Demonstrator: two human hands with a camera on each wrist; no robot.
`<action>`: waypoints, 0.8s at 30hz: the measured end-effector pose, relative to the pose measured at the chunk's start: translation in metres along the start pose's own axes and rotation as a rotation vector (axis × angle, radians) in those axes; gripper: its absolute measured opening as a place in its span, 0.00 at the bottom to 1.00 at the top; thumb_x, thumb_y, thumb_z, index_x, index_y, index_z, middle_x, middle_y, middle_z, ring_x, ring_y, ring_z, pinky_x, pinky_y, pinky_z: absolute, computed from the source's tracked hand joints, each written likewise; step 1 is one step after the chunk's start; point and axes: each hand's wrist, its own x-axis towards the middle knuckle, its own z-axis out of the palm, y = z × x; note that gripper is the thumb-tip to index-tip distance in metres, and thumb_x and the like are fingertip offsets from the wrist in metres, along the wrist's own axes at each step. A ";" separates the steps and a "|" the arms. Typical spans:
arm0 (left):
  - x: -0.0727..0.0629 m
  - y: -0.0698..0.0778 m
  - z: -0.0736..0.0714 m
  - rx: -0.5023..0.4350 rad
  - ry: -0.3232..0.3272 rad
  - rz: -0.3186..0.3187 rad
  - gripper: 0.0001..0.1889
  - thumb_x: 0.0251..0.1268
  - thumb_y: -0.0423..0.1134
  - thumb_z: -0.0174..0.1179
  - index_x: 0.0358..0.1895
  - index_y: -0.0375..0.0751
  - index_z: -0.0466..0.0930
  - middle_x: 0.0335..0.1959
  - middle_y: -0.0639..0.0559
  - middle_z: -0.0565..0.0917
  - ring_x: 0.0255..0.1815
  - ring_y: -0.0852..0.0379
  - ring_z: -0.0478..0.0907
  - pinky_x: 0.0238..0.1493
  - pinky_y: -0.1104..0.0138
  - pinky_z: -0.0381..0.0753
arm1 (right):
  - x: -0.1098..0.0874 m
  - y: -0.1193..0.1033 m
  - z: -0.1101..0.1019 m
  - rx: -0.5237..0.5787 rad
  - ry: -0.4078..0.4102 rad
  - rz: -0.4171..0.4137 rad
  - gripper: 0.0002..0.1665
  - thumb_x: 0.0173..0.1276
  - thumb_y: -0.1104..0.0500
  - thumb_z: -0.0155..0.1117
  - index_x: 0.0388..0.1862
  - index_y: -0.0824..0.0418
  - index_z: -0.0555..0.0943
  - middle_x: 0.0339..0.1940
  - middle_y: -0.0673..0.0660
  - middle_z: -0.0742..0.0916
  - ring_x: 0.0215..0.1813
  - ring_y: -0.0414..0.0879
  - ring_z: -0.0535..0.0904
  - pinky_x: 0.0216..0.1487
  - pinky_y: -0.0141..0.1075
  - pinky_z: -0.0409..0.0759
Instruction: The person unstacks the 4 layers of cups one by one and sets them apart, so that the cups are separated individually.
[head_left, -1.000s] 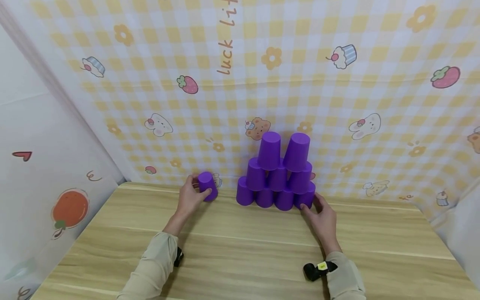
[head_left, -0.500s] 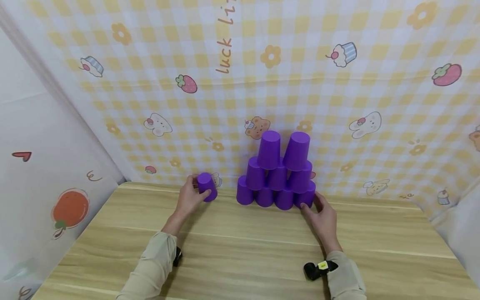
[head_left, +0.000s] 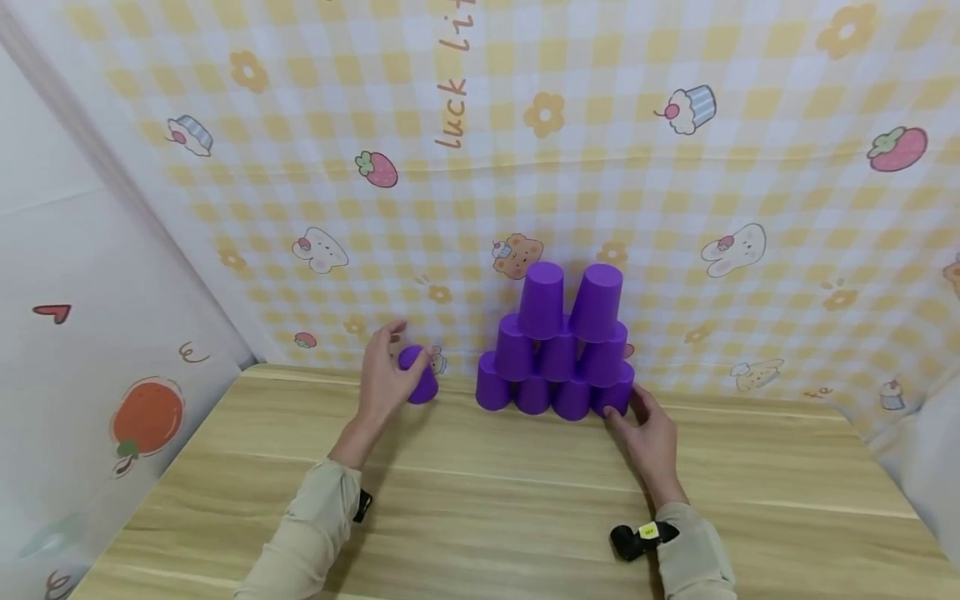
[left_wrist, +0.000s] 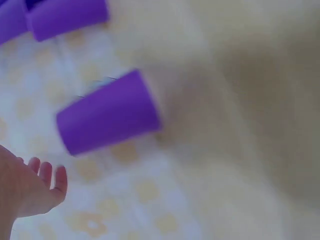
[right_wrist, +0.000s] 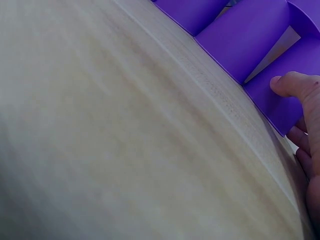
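A lone purple cup [head_left: 425,388] stands upside down on the table near the wall, left of the stack. My left hand [head_left: 382,382] is raised around it with fingers spread; in the left wrist view the fingers are apart from the cup [left_wrist: 110,114]. Upside-down purple cups form a stepped stack: several at the bottom, three in the middle row [head_left: 557,354] and two on top [head_left: 542,302]. Low at the stack's right end, my right hand [head_left: 651,440] grips the bottom corner cup [head_left: 615,390], its thumb on the near side and fingers behind.
The wood-grain table [head_left: 480,517] ends at a yellow checked cloth wall [head_left: 420,225] just behind the cups. A white cloth wall [head_left: 67,250] rises at the left. A short gap of tabletop separates the lone cup from the stack.
My left hand has let go of the lone cup, its fingers opening and lifting slightly. The lone cup stays in place. The right hand and the stack hold still.
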 end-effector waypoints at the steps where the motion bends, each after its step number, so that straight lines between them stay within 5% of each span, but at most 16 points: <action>1: 0.002 0.006 0.001 -0.019 0.004 0.027 0.29 0.54 0.43 0.66 0.58 0.34 0.69 0.53 0.42 0.74 0.51 0.45 0.69 0.46 0.50 0.72 | 0.000 0.000 0.000 0.000 0.001 0.000 0.33 0.57 0.61 0.70 0.61 0.67 0.71 0.55 0.67 0.79 0.58 0.58 0.73 0.60 0.44 0.70; 11: 0.017 0.062 0.015 -0.179 -0.066 0.199 0.26 0.58 0.42 0.63 0.57 0.32 0.70 0.52 0.40 0.76 0.48 0.43 0.72 0.43 0.49 0.75 | 0.000 -0.002 -0.001 -0.001 -0.007 -0.001 0.33 0.57 0.61 0.70 0.62 0.67 0.70 0.56 0.67 0.78 0.59 0.58 0.73 0.60 0.43 0.70; 24: 0.031 0.100 0.034 -0.255 -0.145 0.215 0.26 0.58 0.45 0.62 0.57 0.34 0.70 0.54 0.42 0.75 0.52 0.45 0.71 0.48 0.53 0.74 | 0.001 -0.001 0.000 0.004 -0.008 0.002 0.34 0.57 0.61 0.70 0.62 0.66 0.71 0.55 0.66 0.79 0.59 0.57 0.73 0.60 0.42 0.70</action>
